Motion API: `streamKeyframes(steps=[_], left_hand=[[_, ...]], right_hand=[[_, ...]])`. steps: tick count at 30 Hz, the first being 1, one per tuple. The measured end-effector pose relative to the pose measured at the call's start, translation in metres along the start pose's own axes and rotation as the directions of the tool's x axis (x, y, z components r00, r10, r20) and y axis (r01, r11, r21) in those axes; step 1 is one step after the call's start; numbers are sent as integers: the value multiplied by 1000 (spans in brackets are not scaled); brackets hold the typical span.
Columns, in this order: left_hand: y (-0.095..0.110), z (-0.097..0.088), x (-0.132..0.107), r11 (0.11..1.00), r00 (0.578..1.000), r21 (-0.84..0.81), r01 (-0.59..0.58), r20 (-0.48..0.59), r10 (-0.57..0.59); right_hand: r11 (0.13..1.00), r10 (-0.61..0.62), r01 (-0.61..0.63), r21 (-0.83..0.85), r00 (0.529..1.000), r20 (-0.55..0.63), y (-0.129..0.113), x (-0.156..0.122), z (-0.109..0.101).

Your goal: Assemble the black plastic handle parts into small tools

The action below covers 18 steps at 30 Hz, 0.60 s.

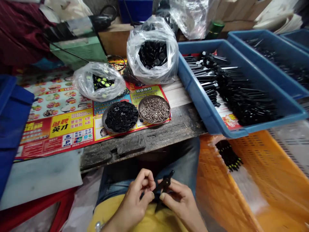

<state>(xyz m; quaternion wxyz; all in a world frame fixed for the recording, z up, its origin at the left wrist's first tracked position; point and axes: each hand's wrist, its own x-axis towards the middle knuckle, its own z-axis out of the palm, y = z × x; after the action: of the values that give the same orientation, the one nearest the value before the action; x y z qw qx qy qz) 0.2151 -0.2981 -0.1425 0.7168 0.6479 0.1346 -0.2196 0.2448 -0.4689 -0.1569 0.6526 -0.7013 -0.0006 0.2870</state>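
A small black plier-shaped piece (166, 183), with crossed arms and a round joint, is held low over the lap. My right hand (180, 196) grips it between thumb and fingers. My left hand (142, 193) is closed, its thumb and curled fingers at the piece's left arm; the fingers partly hide the contact. On the bench beyond are a round dish (104, 124) heaped with flat black plastic parts (122, 116) and a dish (169, 117) of small metal rivets or pins (154, 109).
Clear bags hold black round parts (153, 54) and black-and-yellow parts (103, 82). Blue trays (231, 133) of long black pieces stand at right, above an orange crate (217, 187) containing black pieces with yellow tips (229, 156). A blue bin (12, 129) is at left. The bench edge (130, 145) crosses ahead.
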Motion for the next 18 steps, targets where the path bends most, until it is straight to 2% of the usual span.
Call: streamKeyframes(steps=[2, 4, 6, 9, 14, 18], left_hand=[[4, 0, 0, 995, 998, -97, 34, 61, -28], [6, 2, -1, 978, 990, -197, 72, 136, -46], [6, 5, -2, 959, 980, -262, 112, 188, -63], [3, 10, -4, 947, 978, -287, 144, 188, -91], [-7, 14, -7, 936, 987, -335, 112, 145, -66], [-18, 20, -7, 917, 992, -389, 92, 116, -50]], right_hand=[[990, 33, -38, 134, 998, 45, -2, 1, -8], [949, 75, -101, 299, 992, 97, -3, 2, -14], [904, 118, -174, 389, 979, 165, -5, 3, -18], [911, 129, -197, 364, 970, 204, -8, 3, -18], [969, 28, -48, 241, 996, 85, -6, 0, -11], [968, 1, -12, 252, 999, 44, 0, -1, -4]])
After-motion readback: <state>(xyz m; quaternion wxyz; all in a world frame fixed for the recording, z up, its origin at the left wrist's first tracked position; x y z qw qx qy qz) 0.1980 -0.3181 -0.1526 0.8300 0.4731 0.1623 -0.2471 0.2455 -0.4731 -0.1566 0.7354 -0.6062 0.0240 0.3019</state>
